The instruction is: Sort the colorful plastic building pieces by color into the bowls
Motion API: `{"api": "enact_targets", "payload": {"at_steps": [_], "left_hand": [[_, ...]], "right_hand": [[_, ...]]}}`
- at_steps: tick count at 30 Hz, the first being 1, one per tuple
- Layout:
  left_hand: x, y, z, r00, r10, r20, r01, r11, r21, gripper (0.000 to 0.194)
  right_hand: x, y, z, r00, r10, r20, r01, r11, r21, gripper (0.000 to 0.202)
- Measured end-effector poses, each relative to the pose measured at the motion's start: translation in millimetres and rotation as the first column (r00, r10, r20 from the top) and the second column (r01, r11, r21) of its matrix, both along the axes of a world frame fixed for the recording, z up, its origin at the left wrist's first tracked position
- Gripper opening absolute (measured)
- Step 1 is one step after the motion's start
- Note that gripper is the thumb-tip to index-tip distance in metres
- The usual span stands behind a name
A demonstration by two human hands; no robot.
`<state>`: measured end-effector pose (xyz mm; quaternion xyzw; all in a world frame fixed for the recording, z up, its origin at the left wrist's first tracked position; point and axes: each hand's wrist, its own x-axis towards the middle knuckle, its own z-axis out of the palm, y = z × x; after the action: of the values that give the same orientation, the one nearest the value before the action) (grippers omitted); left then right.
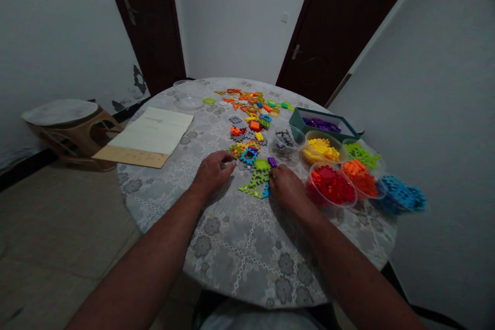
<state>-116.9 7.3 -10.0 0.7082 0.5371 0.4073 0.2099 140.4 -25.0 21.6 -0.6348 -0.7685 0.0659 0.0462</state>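
My left hand [214, 171] rests on the tablecloth left of the loose building pieces. Its fingers are curled, with a gap between thumb and forefinger, and I see nothing held. My right hand [288, 185] is closed at the right edge of the lime-green toothed pieces [253, 184]; whatever its fingertips grip is hidden. A blue piece [265, 191] shows beside its fingers. Just beyond that hand lies a purple piece [272, 162]. Between the hands are a lime-green square piece [262, 165] and a blue frame-like piece [248, 155].
Clear tubs hold red [333, 185], orange [359, 178], yellow [320, 150] and grey pieces [284, 139]. Blue pieces [402, 193] sit far right. Purple pieces fill a dark green box [350, 133]. Orange pieces [243, 98] lie scattered at the back. Paper [152, 129] lies left; a stool [65, 113] stands beyond.
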Motion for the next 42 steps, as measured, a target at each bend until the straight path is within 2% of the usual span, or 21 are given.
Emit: {"api": "enact_targets", "payload": {"at_steps": [2,4,7,9,11,14,17,20,24,27,31,34,36,38,40,42], "left_hand": [[4,-6,-0.8,0.982,-0.183,-0.055,0.187,0.980,0.065,0.024],[11,-12,-1.4,0.933,-0.330,-0.141,0.344,0.934,0.092,0.040],[21,-21,-1.7,0.860,-0.427,-0.279,0.464,0.883,0.078,0.067],[26,-23,-1.7,0.830,-0.440,-0.342,0.487,0.871,0.062,0.075],[28,-24,-1.8,0.813,-0.441,-0.380,0.492,0.869,0.045,0.074],[29,-23,-1.9,0.793,-0.449,-0.412,0.507,0.861,0.038,0.058],[29,-22,-2.0,0.790,-0.449,-0.417,0.514,0.857,0.050,0.044],[29,-21,-2.9,0.803,-0.420,-0.423,0.487,0.871,0.058,0.037],[30,-19,-7.1,0.814,-0.383,-0.436,0.460,0.884,0.084,0.025],[30,-17,-10.8,0.818,-0.372,-0.439,0.456,0.885,0.100,0.023],[30,-17,-10.6,0.816,-0.354,-0.457,0.444,0.890,0.103,0.021],[30,-18,-7.4,0.812,-0.332,-0.481,0.424,0.901,0.093,0.018],[30,-18,-6.0,0.811,-0.325,-0.487,0.414,0.906,0.085,0.015],[30,-18,-6.3,0.815,-0.325,-0.479,0.412,0.907,0.085,0.012],[30,-17,-8.1,0.823,-0.319,-0.470,0.408,0.908,0.098,0.010],[30,-16,-10.6,0.830,-0.300,-0.471,0.392,0.913,0.109,0.007]], "right_hand": [[5,2,-4.3,1.000,-0.019,0.002,0.019,1.000,0.018,0.027],[10,0,-6.7,0.999,0.003,-0.038,-0.002,0.999,0.037,0.024],[17,-1,-9.8,0.989,0.042,-0.141,-0.035,0.998,0.051,0.020],[19,3,-11.8,0.981,0.047,-0.189,-0.035,0.997,0.069,0.019],[19,10,-13.3,0.978,0.031,-0.204,-0.007,0.993,0.119,0.022],[13,24,-14.2,0.983,-0.022,-0.183,0.061,0.977,0.207,0.042],[6,37,-13.2,0.992,-0.042,-0.116,0.058,0.989,0.136,0.054],[2,43,-10.6,0.994,-0.066,-0.087,0.070,0.996,0.050,0.045],[0,40,-5.5,0.987,-0.131,-0.093,0.137,0.989,0.062,0.036],[-3,32,0.4,0.981,-0.150,-0.120,0.160,0.984,0.078,0.032],[-6,13,17.5,0.986,-0.047,-0.161,0.061,0.995,0.083,0.026],[6,5,42.7,0.959,0.124,-0.256,-0.098,0.989,0.111,0.021],[25,12,63.9,0.929,0.174,-0.326,-0.145,0.983,0.113,0.018],[53,33,85.1,0.934,0.111,-0.340,-0.078,0.991,0.108,0.018],[86,63,103.5,0.955,-0.034,-0.293,0.086,0.982,0.166,0.020],[116,93,118.5,0.942,-0.197,-0.273,0.275,0.918,0.286,0.028]]}}
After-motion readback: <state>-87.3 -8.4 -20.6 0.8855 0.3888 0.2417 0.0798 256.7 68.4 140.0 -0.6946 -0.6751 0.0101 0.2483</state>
